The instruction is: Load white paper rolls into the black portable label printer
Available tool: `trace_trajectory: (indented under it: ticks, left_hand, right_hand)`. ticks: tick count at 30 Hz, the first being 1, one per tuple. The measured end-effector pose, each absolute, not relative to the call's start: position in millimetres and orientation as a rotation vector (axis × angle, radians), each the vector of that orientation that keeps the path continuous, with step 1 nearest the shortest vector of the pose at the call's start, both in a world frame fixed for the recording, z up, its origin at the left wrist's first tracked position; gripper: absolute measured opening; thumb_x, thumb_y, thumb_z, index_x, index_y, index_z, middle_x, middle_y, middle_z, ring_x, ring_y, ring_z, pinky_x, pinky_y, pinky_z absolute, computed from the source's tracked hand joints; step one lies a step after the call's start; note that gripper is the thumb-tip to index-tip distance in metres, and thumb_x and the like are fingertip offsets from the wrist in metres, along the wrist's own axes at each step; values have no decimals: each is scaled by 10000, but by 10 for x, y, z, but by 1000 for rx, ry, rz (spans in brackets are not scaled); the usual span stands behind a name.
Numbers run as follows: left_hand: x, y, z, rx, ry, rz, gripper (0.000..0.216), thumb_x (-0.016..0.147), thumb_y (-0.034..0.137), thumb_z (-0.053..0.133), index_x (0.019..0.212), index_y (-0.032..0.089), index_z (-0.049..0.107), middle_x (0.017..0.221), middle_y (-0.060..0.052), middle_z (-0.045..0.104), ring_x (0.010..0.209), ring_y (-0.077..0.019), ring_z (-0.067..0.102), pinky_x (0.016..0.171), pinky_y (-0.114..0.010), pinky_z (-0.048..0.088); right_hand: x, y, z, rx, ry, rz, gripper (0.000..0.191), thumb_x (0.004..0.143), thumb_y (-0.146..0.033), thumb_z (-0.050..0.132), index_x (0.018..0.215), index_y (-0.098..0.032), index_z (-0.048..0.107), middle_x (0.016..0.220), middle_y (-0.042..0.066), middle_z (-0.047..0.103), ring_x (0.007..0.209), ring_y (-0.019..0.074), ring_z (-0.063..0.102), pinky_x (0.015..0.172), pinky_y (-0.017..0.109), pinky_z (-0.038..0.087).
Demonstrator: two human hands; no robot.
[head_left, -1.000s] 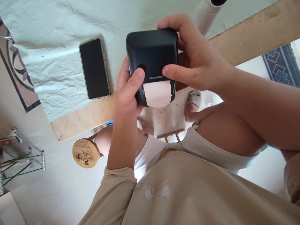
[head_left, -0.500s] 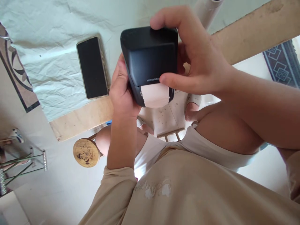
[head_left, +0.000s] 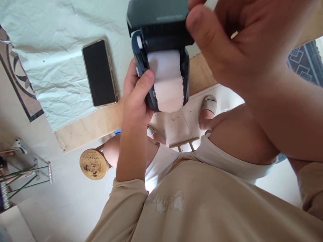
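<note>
A black label printer [head_left: 186,72] is held up over the table's front edge, its lid [head_left: 156,16] swung up. White paper [head_left: 168,80] runs out of its inside and hangs over the front with a torn end. My left hand [head_left: 138,90] is closed round the printer's left side, thumb pressed near the paper. At the lid's right edge, my right hand [head_left: 234,40] grips the lid between thumb and fingers; some of these fingers are hidden. A dark-screened phone [head_left: 99,72] in a clear case lies left of my left hand.
A pale green cloth [head_left: 58,67] covers the table, with a bare wooden edge [head_left: 88,124] in front. Below stands a round wooden stool [head_left: 93,164] with a panda drawing. At far left is a metal frame [head_left: 27,179]; a patterned mat [head_left: 306,64] lies at right.
My right hand has lifted the printer's lid up and away, exposing the paper inside. My left hand has kept its hold, its thumb now on the front near the paper.
</note>
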State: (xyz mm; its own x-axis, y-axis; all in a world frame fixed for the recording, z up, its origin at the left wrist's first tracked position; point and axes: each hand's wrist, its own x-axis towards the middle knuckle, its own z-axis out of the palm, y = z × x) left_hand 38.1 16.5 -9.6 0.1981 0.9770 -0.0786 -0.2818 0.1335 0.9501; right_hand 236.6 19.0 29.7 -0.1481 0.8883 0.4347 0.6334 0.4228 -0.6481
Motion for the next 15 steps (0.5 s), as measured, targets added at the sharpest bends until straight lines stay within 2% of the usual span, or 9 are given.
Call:
trace_trajectory:
  ticks: [1, 3, 5, 7, 8, 11, 13, 15]
  left_hand:
    - [363, 162, -120, 1001, 913, 1119, 309, 868, 517, 755, 1079, 297, 708, 1132, -14, 771, 1319, -280, 655, 1089, -356, 572]
    - [344, 162, -160, 1011, 896, 1127, 313, 893, 565, 709, 1061, 301, 724, 1101, -14, 764, 1262, -270, 687, 1074, -359, 576]
    - [345, 169, -185, 1001, 880, 1157, 303, 891, 566, 713, 1045, 306, 732, 1075, -8, 762, 1251, -258, 692, 1095, -359, 563]
    - [356, 184, -201, 994, 868, 1176, 293, 885, 548, 734, 1044, 301, 734, 1059, -5, 764, 1242, -249, 691, 1113, -356, 551]
    - [361, 194, -208, 1002, 853, 1175, 299, 884, 544, 738, 1052, 297, 734, 1057, -8, 764, 1235, -251, 691, 1109, -360, 554]
    - [357, 222, -231, 1064, 789, 1140, 362, 877, 586, 728, 1091, 294, 728, 1073, -26, 760, 1248, -288, 683, 1035, -394, 597]
    - [345, 226, -239, 1083, 762, 1124, 382, 874, 583, 733, 1118, 289, 727, 1119, -34, 754, 1305, -307, 653, 1021, -402, 606]
    - [333, 212, -225, 1065, 751, 1136, 381, 871, 570, 746, 1117, 280, 734, 1151, -23, 750, 1345, -297, 622, 1068, -392, 580]
  right_hand:
    - [2338, 178, 343, -1337, -1824, 469, 555, 1017, -579, 370, 950, -169, 739, 662, -26, 480, 680, -30, 470, 703, 93, 403]
    - [2278, 155, 426, -1399, -1696, 638, 422, 985, -470, 466, 910, -143, 722, 690, -43, 550, 704, -16, 576, 714, 102, 448]
    - [2248, 147, 459, -1403, -1565, 733, 317, 931, -401, 536, 1017, -146, 704, 821, -60, 644, 842, 16, 677, 697, 102, 458]
    - [2269, 164, 427, -1373, -1581, 680, 347, 926, -410, 525, 1113, -167, 689, 1028, -72, 698, 1036, 38, 696, 672, 87, 431]
    - [2292, 181, 396, -1355, -1660, 622, 370, 944, -430, 493, 1130, -180, 692, 1112, -81, 698, 1071, 36, 687, 676, 87, 424]
    - [2334, 225, 330, -1371, -2013, 402, 413, 961, -467, 474, 1232, -232, 680, 1192, -94, 675, 1033, 53, 676, 867, 162, 490]
    - [2287, 229, 357, -1511, -2159, 325, 421, 930, -440, 512, 1282, -260, 656, 1231, -76, 645, 1129, 132, 662, 1018, 278, 492]
    - [2188, 210, 433, -1718, -2213, 290, 452, 917, -431, 491, 1323, -295, 638, 1330, -57, 588, 1283, 234, 598, 1075, 383, 473]
